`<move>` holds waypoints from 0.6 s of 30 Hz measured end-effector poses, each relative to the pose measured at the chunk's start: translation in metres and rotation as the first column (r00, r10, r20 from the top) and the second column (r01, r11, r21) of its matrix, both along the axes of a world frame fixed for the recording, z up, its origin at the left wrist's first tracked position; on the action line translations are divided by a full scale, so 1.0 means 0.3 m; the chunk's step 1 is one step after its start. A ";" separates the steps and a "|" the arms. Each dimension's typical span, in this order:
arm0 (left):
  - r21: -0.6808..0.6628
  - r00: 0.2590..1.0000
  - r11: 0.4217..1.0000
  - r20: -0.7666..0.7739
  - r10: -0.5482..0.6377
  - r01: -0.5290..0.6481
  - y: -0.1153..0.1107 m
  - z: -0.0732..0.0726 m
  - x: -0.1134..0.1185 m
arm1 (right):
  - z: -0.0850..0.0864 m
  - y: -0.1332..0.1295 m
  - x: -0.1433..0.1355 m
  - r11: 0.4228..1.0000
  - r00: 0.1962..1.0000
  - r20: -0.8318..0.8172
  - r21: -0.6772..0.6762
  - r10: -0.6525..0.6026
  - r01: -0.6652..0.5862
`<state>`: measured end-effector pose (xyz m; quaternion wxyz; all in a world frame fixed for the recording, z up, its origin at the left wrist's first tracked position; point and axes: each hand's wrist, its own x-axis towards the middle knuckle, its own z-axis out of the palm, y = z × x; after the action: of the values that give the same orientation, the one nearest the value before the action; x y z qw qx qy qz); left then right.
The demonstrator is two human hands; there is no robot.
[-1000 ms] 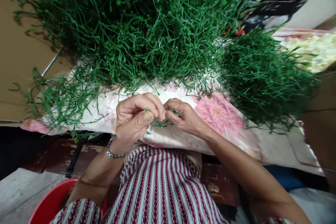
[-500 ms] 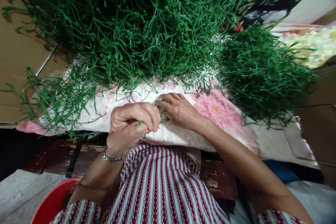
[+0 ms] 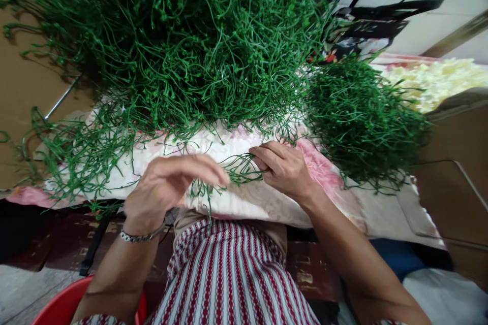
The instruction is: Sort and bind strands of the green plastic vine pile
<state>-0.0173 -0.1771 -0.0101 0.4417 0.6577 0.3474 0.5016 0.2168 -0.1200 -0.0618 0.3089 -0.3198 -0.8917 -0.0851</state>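
My right hand (image 3: 282,167) pinches a small bunch of thin green plastic-looking stems (image 3: 242,168) just above the floral cloth (image 3: 244,203). The stems reach left from its fingertips toward my left hand (image 3: 163,188). That hand hovers over the cloth with fingers stretched out and slightly curved, a little blurred, and holds nothing I can see. Some stem ends hang just below its fingers. Beyond both hands rises a big tangled heap of the same stems (image 3: 213,45).
A smaller stem pile (image 3: 362,122) lies to the right, loose stems (image 3: 87,157) to the left. Cardboard (image 3: 19,76) stands at the left and a cardboard box (image 3: 453,188) at the right. Pale yellow petals (image 3: 446,78), a floral bag (image 3: 366,35) and a red tub (image 3: 57,304) are around.
My left hand has opened from a closed grip and moved left. My right hand, earlier flat on the cloth, has shifted right and now pinches the stem bunch. The view has turned slightly.
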 end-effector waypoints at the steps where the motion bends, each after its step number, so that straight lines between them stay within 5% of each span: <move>1: 0.042 0.994 0.995 -0.059 0.089 -0.087 0.019 -0.006 0.009 | 0.002 -0.006 0.000 0.999 1.000 -0.012 0.046 0.018 -0.017; 3: 0.126 0.933 0.980 -0.310 0.186 -0.153 0.055 -0.028 0.029 | 0.005 -0.014 0.000 0.993 0.998 -0.032 0.106 0.055 -0.051; 5: 0.098 0.854 0.989 -0.500 0.143 -0.109 0.078 -0.056 0.044 | 0.005 -0.018 0.000 0.989 0.997 -0.049 0.137 0.065 -0.057; 8: 0.063 0.864 0.991 -0.485 0.137 -0.121 0.077 -0.077 0.053 | 0.002 -0.017 0.004 0.985 0.997 -0.068 0.167 0.046 -0.034; 11: 0.179 0.858 0.977 -0.477 0.190 -0.116 0.046 -0.056 0.068 | -0.005 -0.015 0.008 0.985 0.997 -0.070 0.169 0.038 -0.026; 14: 0.253 0.705 0.966 -0.694 0.145 0.051 0.017 -0.037 0.108 | -0.016 -0.018 0.004 0.988 0.998 -0.064 0.152 0.026 -0.016; 16: 0.298 0.585 0.952 -0.785 0.203 0.070 0.006 -0.054 0.140 | -0.024 -0.023 -0.003 0.992 0.997 -0.076 0.128 0.022 -0.012; 18: 0.363 0.549 0.931 -0.785 0.286 0.033 0.004 -0.094 0.163 | -0.030 -0.028 -0.009 0.995 0.995 -0.100 0.103 0.027 -0.016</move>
<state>0.0315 -0.1757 -0.0383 0.0697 0.8530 0.4699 0.2162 0.2141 -0.1283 -0.0710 0.3707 -0.2979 -0.8726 -0.1110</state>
